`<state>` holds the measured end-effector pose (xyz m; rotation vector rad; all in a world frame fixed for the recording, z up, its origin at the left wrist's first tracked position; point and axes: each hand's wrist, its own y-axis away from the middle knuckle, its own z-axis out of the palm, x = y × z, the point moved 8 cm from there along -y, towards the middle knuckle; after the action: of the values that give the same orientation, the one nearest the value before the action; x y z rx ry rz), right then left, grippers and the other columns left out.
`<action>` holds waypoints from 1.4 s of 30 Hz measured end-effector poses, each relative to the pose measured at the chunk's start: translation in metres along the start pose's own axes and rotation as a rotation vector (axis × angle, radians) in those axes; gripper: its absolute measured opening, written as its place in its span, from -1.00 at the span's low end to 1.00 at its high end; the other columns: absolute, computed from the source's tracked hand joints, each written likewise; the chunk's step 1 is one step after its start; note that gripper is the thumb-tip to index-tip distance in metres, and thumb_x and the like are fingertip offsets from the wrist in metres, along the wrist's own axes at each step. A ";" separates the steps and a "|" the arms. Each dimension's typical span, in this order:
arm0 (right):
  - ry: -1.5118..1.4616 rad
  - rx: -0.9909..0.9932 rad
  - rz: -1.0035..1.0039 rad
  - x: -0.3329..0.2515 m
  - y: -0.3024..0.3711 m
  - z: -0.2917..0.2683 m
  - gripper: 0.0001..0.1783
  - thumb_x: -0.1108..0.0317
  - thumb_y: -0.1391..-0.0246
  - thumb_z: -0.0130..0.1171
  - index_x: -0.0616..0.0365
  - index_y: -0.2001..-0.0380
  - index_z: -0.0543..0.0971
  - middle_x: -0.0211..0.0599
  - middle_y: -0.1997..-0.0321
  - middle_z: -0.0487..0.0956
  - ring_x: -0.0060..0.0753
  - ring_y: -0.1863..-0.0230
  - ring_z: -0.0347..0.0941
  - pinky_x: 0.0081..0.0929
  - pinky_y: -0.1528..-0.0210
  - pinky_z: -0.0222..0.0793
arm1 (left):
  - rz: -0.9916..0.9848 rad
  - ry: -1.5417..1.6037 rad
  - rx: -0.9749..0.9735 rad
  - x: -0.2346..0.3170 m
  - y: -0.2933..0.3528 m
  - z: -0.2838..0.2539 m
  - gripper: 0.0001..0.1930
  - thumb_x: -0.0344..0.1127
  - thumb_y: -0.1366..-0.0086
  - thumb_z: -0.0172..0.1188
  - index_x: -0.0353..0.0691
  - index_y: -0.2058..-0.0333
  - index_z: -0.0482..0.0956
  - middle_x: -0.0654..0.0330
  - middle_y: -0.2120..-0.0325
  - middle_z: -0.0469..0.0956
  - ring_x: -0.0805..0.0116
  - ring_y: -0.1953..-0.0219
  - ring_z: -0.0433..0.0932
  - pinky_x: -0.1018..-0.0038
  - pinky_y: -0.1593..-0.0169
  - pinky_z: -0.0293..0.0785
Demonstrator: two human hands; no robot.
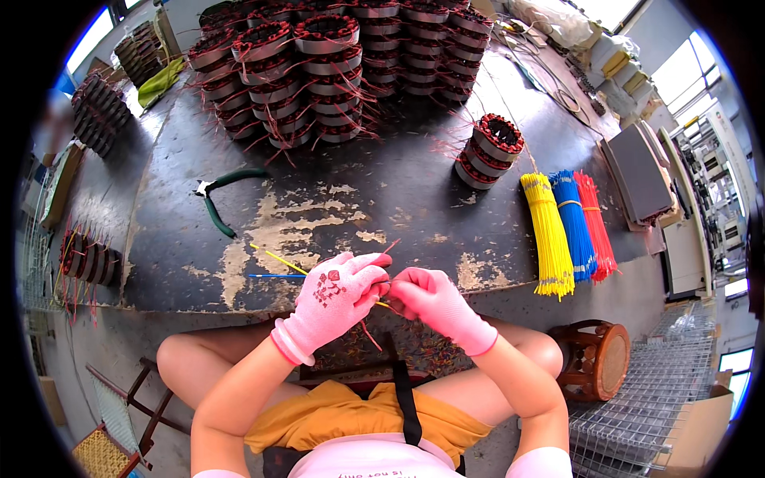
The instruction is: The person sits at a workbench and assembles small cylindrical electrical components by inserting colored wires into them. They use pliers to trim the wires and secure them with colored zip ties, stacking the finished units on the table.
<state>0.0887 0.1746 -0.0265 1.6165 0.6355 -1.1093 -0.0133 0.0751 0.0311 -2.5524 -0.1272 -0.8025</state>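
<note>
Both my hands wear pink gloves and meet at the table's front edge. My left hand [339,293] is closed on a yellow wire [277,257] and a blue wire [275,276], whose far ends stick out to the left. Thin red wire [371,336] shows below the fingers, and another red end pokes out above. Close beside it, my right hand [434,304] pinches the wires between thumb and fingers; the exact joining spot is hidden by the fingertips. Green-handled cutting pliers [237,174] lie spread on the table, beyond my left hand.
Tall stacks of motor stators [333,68] with red windings fill the table's back. A shorter stator stack [488,151] stands at right. Nearby lie tied bundles of yellow wires [548,235], blue wires [575,227] and red wires [595,227]. A wooden stool [586,358] is by my right knee.
</note>
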 end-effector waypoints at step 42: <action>0.254 0.032 -0.087 -0.011 0.000 -0.010 -0.79 0.28 -0.30 0.10 0.21 0.32 0.57 -0.40 0.37 0.59 -0.58 0.41 0.45 -0.51 0.36 0.37 | 0.064 0.036 -0.019 0.007 -0.003 0.001 -0.79 -0.45 -0.08 0.32 -0.14 0.27 0.59 0.25 0.03 0.66 0.14 0.29 0.59 0.26 0.19 0.58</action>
<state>0.0879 0.1856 -0.0163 1.7878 0.8642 -0.9882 -0.0082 0.0776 0.0357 -2.5442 -0.0267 -0.8289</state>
